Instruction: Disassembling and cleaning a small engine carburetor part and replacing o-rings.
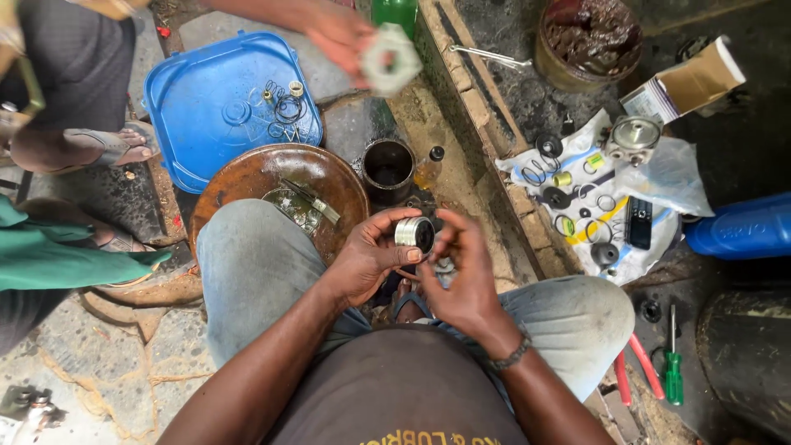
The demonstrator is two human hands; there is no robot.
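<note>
The seated person's left hand (367,255) grips a short silver metal cylinder (414,233) above the knees, while the right hand (461,272) has its fingertips pinched at the cylinder's dark open end. Just beyond sit a rusty round pan (255,177), a dark can (388,170) and a blue plastic lid (206,107) strewn with rings. Another person's hand (338,33) holds a blurred pale hexagonal part (390,59) overhead. To the right, seals lie on a plastic sheet (659,177); a green screwdriver (673,375) rests nearby.

blue lid (206,107), rusty pan (247,177), green screwdriver (674,375), grease tin (587,41)
</note>
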